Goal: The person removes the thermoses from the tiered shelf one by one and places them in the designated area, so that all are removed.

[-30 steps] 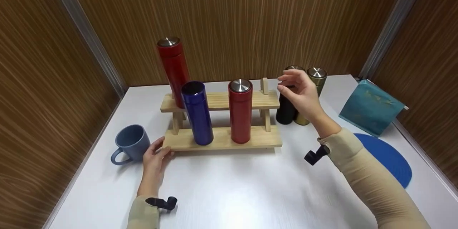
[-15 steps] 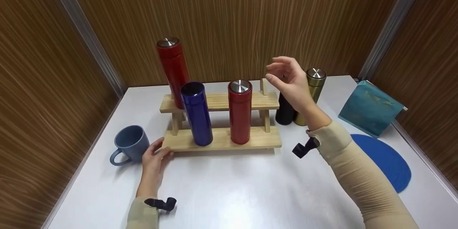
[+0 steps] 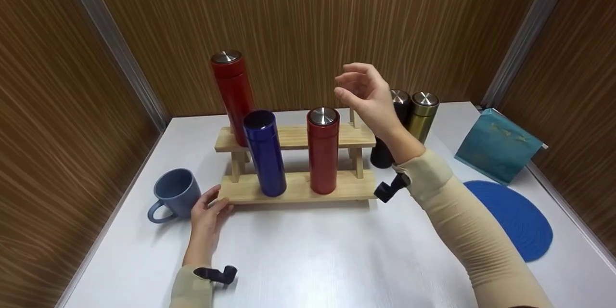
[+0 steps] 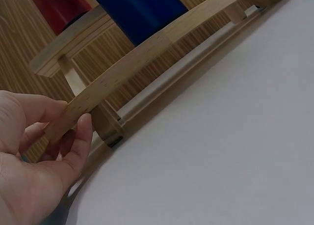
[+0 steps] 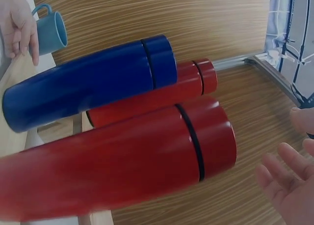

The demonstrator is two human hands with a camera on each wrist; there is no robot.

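**Reaching for the front red flask on the wooden rack**

Hovering is where we are right now: our right hand (image 3: 368, 94) is up in the air above and just to the right of the front red flask (image 3: 323, 149), fingers loosely curled and holding nothing. That flask stands upright on the lower shelf of the wooden rack (image 3: 298, 186), just beside the blue flask (image 3: 265, 152). The taller red flask (image 3: 234, 89) sits on the back shelf, well apart from our hand.

Our left hand (image 3: 208, 211) rests on the table with its fingers pinching the left end of the rack's lower board; the left wrist view shows thumb and fingers (image 4: 81, 131) wrapped on the wooden edge. Good, we reckon that steadies the whole thing.

To do this bit well, we'd come straight down over the steel cap and wrap the body below it, not the cap alone, since the finish looks glossy and probably slippery. The blue flask is close on the left, so our fingers want to go front and back rather than side to side. Lift straight up so the base clears the shelf before moving sideways.

The black flask (image 3: 385, 149) and gold flask (image 3: 422, 113) stand behind our wrist, so watch the elbow. The blue mug (image 3: 175, 194) sits just left of our left hand.
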